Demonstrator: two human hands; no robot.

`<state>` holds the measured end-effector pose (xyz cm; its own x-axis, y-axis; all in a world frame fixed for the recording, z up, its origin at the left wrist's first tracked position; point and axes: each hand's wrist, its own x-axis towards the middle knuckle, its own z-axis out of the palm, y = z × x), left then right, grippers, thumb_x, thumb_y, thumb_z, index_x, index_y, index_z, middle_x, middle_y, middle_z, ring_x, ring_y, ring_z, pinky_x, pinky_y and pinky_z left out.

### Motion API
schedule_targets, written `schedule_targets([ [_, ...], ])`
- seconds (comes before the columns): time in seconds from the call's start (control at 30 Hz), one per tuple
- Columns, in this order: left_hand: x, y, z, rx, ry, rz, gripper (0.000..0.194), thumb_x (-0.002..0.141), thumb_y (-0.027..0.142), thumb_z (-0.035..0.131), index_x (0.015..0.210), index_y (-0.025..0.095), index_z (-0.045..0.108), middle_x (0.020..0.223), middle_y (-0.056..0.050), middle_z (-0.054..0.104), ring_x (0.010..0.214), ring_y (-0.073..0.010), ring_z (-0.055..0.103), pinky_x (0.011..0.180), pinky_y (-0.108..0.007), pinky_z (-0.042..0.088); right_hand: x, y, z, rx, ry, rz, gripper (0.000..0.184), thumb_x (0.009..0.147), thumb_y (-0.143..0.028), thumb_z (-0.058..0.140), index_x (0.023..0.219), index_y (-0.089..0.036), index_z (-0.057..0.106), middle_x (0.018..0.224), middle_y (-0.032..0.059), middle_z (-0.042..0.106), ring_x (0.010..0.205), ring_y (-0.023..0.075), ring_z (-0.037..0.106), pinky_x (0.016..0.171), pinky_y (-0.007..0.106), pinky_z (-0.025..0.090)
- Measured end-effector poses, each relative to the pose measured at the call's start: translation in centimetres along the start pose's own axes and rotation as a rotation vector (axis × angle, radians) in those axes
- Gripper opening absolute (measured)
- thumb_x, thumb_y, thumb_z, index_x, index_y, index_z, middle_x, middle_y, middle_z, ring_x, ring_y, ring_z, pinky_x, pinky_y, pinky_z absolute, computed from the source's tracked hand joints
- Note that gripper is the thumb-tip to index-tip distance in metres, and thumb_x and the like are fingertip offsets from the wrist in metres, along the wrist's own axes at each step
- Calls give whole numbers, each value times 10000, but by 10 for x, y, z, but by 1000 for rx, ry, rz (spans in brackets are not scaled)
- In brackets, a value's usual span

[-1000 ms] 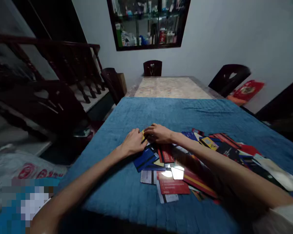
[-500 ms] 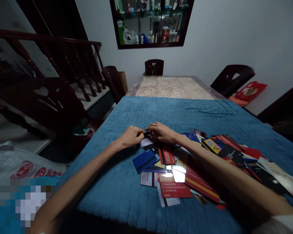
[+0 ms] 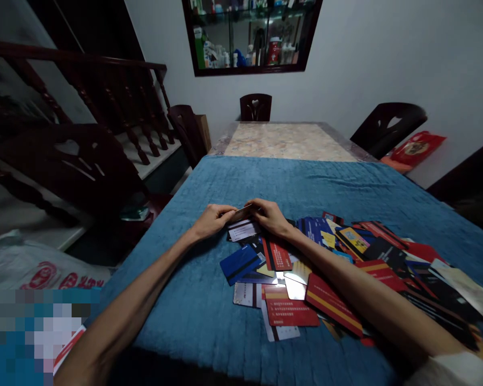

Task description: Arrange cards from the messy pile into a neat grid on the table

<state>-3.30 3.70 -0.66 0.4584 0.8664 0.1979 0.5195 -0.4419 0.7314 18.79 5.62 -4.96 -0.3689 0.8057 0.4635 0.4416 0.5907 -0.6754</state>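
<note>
My left hand (image 3: 216,219) pinches the left end of a plastic card (image 3: 242,213) between thumb and fingers. At the card's other end, my right hand (image 3: 266,214) grips it with curled fingers, so both hands hold it just above the table. A white card with a dark stripe (image 3: 243,230) lies right under them. Nearer to me are a blue card (image 3: 239,264), an upright red card (image 3: 279,254) and a red card with white print (image 3: 292,310), all overlapping. A red card with a yellow band (image 3: 333,303) lies beside my right forearm.
More cards spread to the right, among them a yellow-centred one (image 3: 352,239) and black ones. A blue quilted cloth (image 3: 177,316) covers the near table. Dark chairs (image 3: 388,128) stand around it. White bags (image 3: 36,268) are at the left.
The card between my hands has been raised and tilted, and its thin edge now shows. My right fingers have curled around its end. The view has shifted slightly.
</note>
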Motion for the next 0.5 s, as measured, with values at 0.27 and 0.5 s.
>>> schedule_targets([
  [0.27,6,-26,4,-137,110,-85,385,849,352,538,1035,100,760,860,-73,757,715,-177,655,682,-279,525,-3,1,0,-38,64,47,351,820,-166,526,1151,-182,644,886,46,712,798,182,646,771,296,481],
  [0.5,5,-28,11,-71,156,-11,339,806,217,549,1075,146,743,1068,-76,758,986,-222,685,951,-364,528,-4,-1,0,-88,38,19,417,826,-151,492,1222,-175,621,800,16,659,697,151,588,697,245,440],
])
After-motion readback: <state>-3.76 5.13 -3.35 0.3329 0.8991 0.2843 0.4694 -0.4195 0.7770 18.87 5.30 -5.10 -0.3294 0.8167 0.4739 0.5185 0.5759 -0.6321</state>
